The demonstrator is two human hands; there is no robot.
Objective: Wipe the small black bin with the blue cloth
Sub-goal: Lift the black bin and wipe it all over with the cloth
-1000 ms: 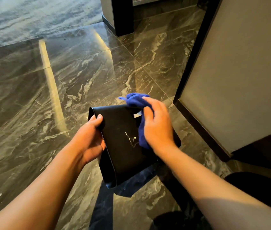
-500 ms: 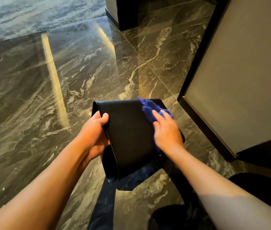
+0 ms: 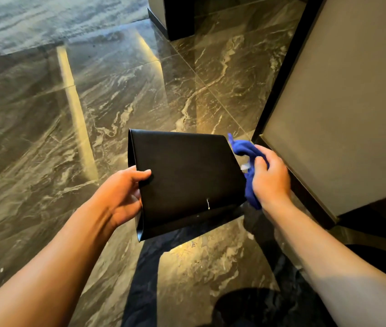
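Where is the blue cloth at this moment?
In the head view, the blue cloth is bunched in the right hand, just off the right edge of the small black bin, near the grey panel.

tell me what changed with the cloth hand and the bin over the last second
The right hand, gripping the blue cloth, slid off the broad face of the black bin to its right edge, so that face is now bare. The bin has turned, its face wider to the camera. The left hand keeps its grip on the bin's left edge, held above the marble floor.
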